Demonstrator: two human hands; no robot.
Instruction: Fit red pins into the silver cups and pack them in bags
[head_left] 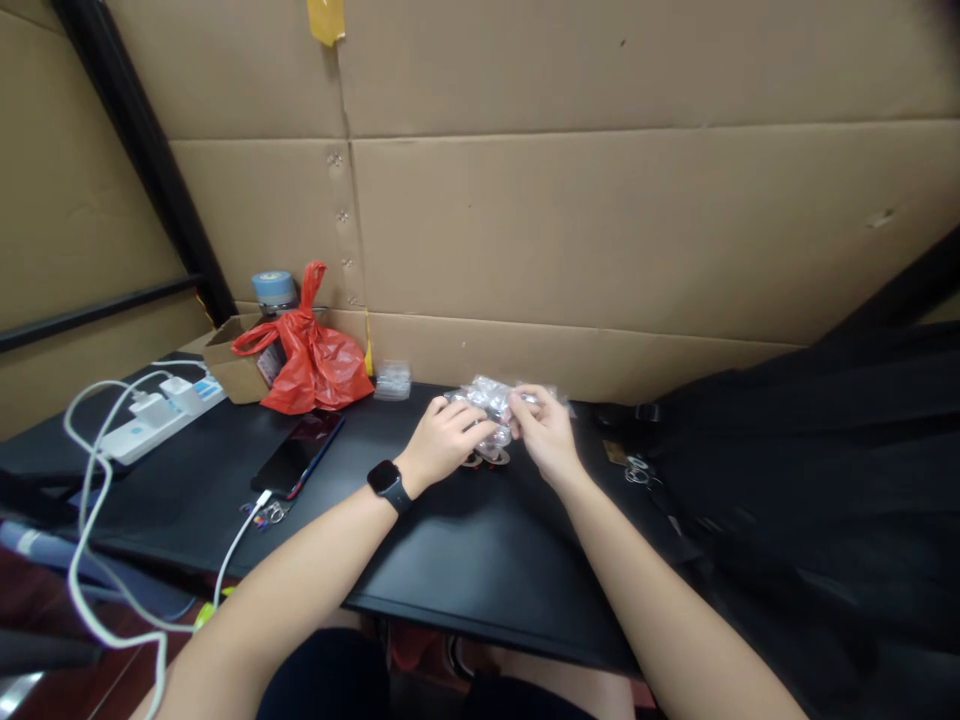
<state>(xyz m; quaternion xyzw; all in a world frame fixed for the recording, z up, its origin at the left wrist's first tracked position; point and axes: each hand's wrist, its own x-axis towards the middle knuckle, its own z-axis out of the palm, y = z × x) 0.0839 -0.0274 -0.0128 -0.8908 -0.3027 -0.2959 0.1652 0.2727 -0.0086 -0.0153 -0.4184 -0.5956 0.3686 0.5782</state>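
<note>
Both my hands meet over a crinkled clear plastic bag [491, 397] of small shiny parts at the back of the black table [465, 560]. My left hand [448, 437], with a black watch on its wrist, curls its fingers round the bag's left side. My right hand [546, 428] pinches the bag's right side between thumb and fingers. A few small round metal pieces [487, 458] lie on the table just under the bag.
A red plastic bag [315, 360] and a small cardboard box [236, 370] stand at the back left, with a white power strip [161, 415] and cables. A dark phone [298, 452] lies nearby, charging. A small clear packet [393, 380] leans by the cardboard wall. Black fabric [810, 480] covers the right.
</note>
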